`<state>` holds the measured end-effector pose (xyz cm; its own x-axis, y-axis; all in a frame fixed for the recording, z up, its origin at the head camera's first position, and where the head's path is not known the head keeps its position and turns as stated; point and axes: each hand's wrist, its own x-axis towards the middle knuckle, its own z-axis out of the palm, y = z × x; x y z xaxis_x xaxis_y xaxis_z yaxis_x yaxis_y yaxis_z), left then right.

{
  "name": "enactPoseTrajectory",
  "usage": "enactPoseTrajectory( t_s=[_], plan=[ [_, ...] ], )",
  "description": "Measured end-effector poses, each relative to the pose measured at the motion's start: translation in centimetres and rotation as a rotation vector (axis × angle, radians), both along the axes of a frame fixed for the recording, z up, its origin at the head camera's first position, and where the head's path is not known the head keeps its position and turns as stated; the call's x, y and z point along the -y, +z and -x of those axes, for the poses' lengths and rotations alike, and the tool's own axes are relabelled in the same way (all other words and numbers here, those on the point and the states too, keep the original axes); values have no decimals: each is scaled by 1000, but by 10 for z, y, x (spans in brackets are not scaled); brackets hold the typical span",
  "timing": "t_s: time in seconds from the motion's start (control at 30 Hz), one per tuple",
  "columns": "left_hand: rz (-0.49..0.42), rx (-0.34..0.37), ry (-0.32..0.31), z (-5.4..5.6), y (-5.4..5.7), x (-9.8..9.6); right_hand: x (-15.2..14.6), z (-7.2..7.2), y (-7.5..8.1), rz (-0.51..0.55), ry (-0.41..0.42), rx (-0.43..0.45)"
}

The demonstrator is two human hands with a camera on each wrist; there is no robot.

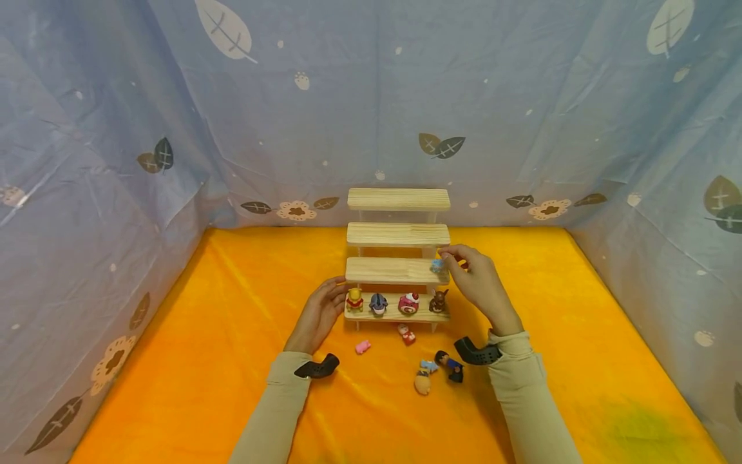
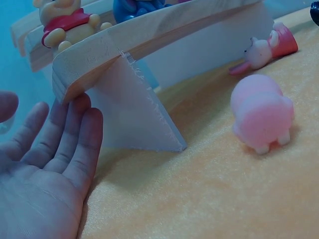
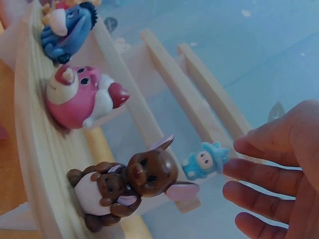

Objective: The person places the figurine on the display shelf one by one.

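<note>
A small light-blue figurine [image 3: 203, 160] stands upright at the right end of the second step from the bottom of a wooden display rack [image 1: 382, 269]. My right hand [image 1: 478, 280] pinches the top of its hat with thumb and index finger, other fingers spread. My left hand [image 2: 50, 169] has relaxed, nearly straight fingers, their tips touching the left end of the lowest step from beneath. Along that step sit a yellow bear in red [image 1: 355, 299], a blue-grey donkey [image 1: 379, 303], a pink bear [image 3: 75, 102] and a brown kangaroo [image 3: 149, 174].
On the orange cloth [image 1: 232, 386] before the rack lie a pink pig [image 2: 261, 112], a figurine in red [image 1: 407, 334], a dark-haired figurine in blue [image 1: 450, 366] and a tan-and-blue figurine [image 1: 423, 381]. A patterned curtain [image 1: 348, 116] hangs behind.
</note>
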<state>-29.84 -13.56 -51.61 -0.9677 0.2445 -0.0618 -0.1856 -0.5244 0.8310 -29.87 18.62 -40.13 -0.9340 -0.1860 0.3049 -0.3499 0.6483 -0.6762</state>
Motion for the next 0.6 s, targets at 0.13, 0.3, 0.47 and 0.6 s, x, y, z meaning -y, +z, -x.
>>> enactPoseTrajectory(
  t_s=[0.13, 0.3, 0.47, 0.6],
  plan=[
    [-4, 21, 11, 1, 1, -1, 0, -4, 7, 2, -14, -39],
    [-14, 23, 11, 1, 1, -2, -1, -12, 18, 30, -17, -87],
    [-3, 31, 19, 0, 1, -1, -2, -25, 30, 79, 25, -78],
    [8, 37, 23, 0, 0, -1, -4, -39, 37, 117, 102, -16]
  ],
)
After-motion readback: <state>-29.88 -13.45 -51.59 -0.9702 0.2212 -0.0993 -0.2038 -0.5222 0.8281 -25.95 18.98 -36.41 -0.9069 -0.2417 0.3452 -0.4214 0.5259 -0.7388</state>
